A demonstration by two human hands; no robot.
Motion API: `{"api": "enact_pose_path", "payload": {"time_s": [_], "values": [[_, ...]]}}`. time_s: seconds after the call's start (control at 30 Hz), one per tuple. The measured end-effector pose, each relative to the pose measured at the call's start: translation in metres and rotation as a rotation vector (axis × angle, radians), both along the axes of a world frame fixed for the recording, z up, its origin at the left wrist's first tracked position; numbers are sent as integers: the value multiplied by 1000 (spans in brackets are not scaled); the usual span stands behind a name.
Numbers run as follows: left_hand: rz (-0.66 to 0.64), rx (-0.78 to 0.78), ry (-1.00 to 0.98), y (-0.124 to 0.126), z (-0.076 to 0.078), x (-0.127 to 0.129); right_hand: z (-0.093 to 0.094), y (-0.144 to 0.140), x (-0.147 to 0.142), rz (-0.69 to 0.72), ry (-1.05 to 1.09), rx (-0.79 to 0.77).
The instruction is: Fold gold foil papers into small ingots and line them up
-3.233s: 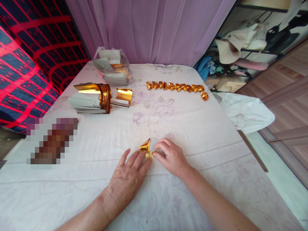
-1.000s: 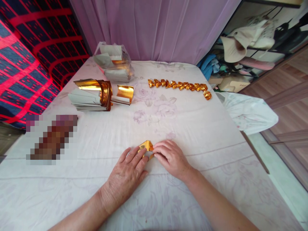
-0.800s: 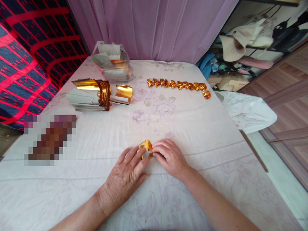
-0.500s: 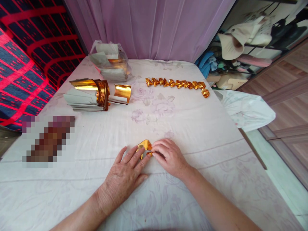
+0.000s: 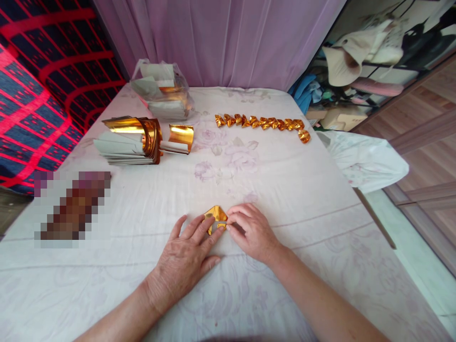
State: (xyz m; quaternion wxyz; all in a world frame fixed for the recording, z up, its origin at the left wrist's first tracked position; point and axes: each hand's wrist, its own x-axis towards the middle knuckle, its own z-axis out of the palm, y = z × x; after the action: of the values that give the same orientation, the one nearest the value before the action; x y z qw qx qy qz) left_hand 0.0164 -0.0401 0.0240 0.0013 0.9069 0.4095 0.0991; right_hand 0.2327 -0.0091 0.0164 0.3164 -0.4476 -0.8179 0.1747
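A small piece of gold foil paper point(image 5: 216, 212), partly folded and with some of its pale back showing, lies on the cloth-covered table point(image 5: 228, 289) in front of me. My left hand point(image 5: 188, 247) rests on it from the left, fingers spread and fingertips pressing it down. On the other side, my right hand point(image 5: 252, 232) pinches the paper's right edge between thumb and fingers. The fingertips hide part of the folds.
A row of folded gold pieces point(image 5: 261, 123) lines the back right. At the back left are a stack of gold paper point(image 5: 124, 147) and a plastic bag of more sheets point(image 5: 166, 102). A blurred-out object point(image 5: 74, 206) lies left. A white bag point(image 5: 370, 159) sits beyond the right edge.
The right edge of the gold paper now lies flatter, and more of its top shows. My right fingers have shifted slightly to the right; my left hand has barely moved.
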Motion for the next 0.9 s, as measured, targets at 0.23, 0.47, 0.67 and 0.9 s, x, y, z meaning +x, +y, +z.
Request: {"api": "enact_pose_path", "payload": {"time_s": [0.23, 0.47, 0.67, 0.9], "values": [[-2, -16, -5, 2, 2, 1, 0, 1, -1, -14, -10, 7], [-4, -23, -14, 3, 3, 2, 0, 1, -2, -21, -13, -9], [4, -39, -20, 4, 4, 4, 0, 1, -1, -22, -22, -4], [17, -49, -28, 4, 4, 6, 2, 2, -1, 4, -31, -6]]}}
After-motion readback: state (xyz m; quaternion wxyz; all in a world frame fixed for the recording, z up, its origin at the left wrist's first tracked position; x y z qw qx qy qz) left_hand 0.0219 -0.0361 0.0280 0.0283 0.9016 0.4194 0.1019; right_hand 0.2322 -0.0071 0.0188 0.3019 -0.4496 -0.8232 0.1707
